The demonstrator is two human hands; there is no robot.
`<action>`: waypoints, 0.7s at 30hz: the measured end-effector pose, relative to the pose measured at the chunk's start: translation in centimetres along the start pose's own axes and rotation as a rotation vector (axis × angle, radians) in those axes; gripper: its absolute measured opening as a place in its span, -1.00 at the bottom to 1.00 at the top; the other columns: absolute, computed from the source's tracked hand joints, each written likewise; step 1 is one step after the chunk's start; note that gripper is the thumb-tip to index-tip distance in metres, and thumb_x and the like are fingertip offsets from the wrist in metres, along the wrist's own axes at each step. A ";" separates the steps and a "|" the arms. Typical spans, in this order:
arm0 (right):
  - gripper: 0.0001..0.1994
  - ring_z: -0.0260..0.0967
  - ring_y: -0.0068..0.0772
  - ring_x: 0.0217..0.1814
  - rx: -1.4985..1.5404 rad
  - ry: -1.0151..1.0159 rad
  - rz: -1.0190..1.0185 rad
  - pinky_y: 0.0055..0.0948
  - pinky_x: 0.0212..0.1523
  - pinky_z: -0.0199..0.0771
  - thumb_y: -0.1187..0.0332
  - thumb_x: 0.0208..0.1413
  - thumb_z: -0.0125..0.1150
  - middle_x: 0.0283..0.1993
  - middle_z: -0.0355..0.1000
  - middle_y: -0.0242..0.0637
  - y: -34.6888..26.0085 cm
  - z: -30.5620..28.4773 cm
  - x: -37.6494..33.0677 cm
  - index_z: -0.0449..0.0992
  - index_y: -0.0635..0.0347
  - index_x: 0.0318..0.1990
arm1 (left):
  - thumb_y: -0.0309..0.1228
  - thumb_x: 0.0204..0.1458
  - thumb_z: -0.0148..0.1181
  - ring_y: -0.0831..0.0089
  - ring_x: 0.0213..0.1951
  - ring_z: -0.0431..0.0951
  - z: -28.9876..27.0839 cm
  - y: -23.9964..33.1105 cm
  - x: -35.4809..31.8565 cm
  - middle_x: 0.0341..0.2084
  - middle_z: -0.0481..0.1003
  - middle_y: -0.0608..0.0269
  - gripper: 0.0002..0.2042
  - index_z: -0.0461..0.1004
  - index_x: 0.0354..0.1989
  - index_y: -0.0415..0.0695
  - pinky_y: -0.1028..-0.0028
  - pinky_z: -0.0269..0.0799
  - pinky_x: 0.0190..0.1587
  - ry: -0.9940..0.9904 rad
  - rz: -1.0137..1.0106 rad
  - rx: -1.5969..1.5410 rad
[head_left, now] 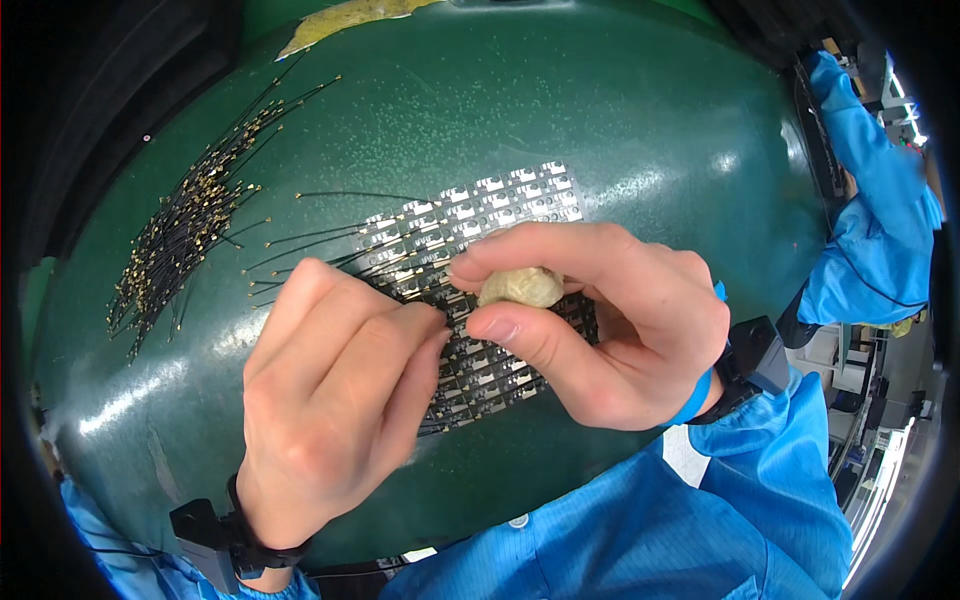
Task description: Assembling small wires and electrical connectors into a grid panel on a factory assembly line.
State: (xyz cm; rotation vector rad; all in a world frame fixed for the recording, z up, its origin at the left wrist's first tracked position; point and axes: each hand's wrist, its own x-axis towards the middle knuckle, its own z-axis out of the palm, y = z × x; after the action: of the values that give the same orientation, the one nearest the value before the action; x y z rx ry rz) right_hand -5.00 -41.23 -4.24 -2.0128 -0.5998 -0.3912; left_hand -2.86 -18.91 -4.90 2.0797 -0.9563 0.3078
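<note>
Blue sleeves (700, 520) are seen at the lower edge, each wrist banded with a black strap. From them the left hand (335, 400) is held over the near left part of a panel of small circuit boards (480, 215), its fingers (425, 335) pressed together and bent down onto the panel; whether anything is pinched beneath them cannot be told. Just to its right, the right hand (610, 330) is raised over the same panel, and a small pale yellowish lump (520, 287) is pinched between its thumb and forefinger. The panel is laid flat on the green table (620, 120), near the middle, partly hidden by both hands. Thin black wires with gold tips (300, 240) are spread from the panel's left edge, and a larger bundle of such wires (190, 225) is laid well apart to the left. Another person's blue sleeve (870, 200) is seen at the far right.
</note>
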 end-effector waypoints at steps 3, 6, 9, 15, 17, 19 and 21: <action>-0.72 0.75 -0.37 -0.25 0.001 0.003 0.004 -0.53 -0.23 0.70 0.61 0.12 0.57 -0.21 0.75 -0.02 0.1 -0.5 0.2 0.67 0.52 -0.03 | -0.74 -0.21 0.50 0.17 -0.38 0.50 0.1 0.2 0.6 -0.43 0.54 0.14 -0.72 0.67 -0.25 -0.31 0.29 0.44 -0.36 0.002 -0.005 -0.002; -0.72 0.74 -0.40 -0.26 0.000 0.011 0.001 -0.55 -0.25 0.69 0.59 0.12 0.59 -0.22 0.75 -0.04 -0.1 -1.1 0.9 0.68 0.50 -0.04 | -0.74 -0.22 0.50 0.18 -0.38 0.50 -0.1 0.6 1.4 -0.43 0.54 0.15 -0.71 0.67 -0.25 -0.31 0.29 0.44 -0.36 0.004 -0.012 0.002; -0.72 0.74 -0.42 -0.28 -0.019 0.002 0.002 -0.57 -0.28 0.67 0.58 0.11 0.60 -0.24 0.75 -0.07 -0.2 -1.3 1.0 0.69 0.48 -0.04 | -0.74 -0.22 0.50 0.18 -0.39 0.50 -0.1 0.6 1.5 -0.44 0.54 0.14 -0.71 0.67 -0.26 -0.31 0.29 0.43 -0.37 0.003 -0.009 0.002; -0.70 0.74 -0.45 -0.29 -0.066 -0.004 -0.015 -0.59 -0.30 0.65 0.56 0.08 0.63 -0.23 0.76 -0.09 -0.1 -1.2 0.9 0.70 0.45 -0.05 | -0.74 -0.15 0.46 0.15 -0.34 0.53 -0.1 0.8 1.2 -0.40 0.57 0.11 -0.75 0.66 -0.25 -0.27 0.29 0.44 -0.29 -0.018 -0.076 -0.005; -0.70 0.73 -0.46 -0.30 -0.030 0.019 -0.010 -0.60 -0.30 0.64 0.55 0.07 0.64 -0.23 0.76 -0.09 0.0 -0.9 0.8 0.70 0.45 -0.05 | -0.74 -0.15 0.46 0.15 -0.34 0.53 -0.1 0.8 1.1 -0.40 0.57 0.10 -0.75 0.66 -0.25 -0.27 0.28 0.44 -0.29 -0.014 -0.074 -0.006; -0.70 0.74 -0.45 -0.30 -0.040 0.007 -0.015 -0.60 -0.30 0.65 0.55 0.07 0.63 -0.23 0.76 -0.08 0.0 -1.0 0.9 0.70 0.45 -0.05 | -0.74 -0.15 0.46 0.14 -0.34 0.53 -0.2 0.8 1.0 -0.40 0.56 0.10 -0.75 0.66 -0.25 -0.28 0.28 0.44 -0.29 -0.011 -0.073 -0.008; -0.70 0.74 -0.44 -0.30 -0.054 -0.003 -0.020 -0.59 -0.30 0.65 0.55 0.08 0.63 -0.23 0.76 -0.08 -0.2 -1.0 0.9 0.70 0.46 -0.05 | -0.74 -0.15 0.46 0.14 -0.34 0.53 -0.2 0.7 0.9 -0.40 0.56 0.10 -0.75 0.66 -0.25 -0.28 0.28 0.44 -0.29 -0.009 -0.069 -0.013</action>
State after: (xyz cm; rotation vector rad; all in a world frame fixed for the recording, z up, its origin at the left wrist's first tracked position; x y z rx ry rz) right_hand -4.40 -41.80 -3.17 -2.0604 -0.6174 -0.4207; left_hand -2.73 -19.52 -3.86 2.0985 -0.8878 0.2556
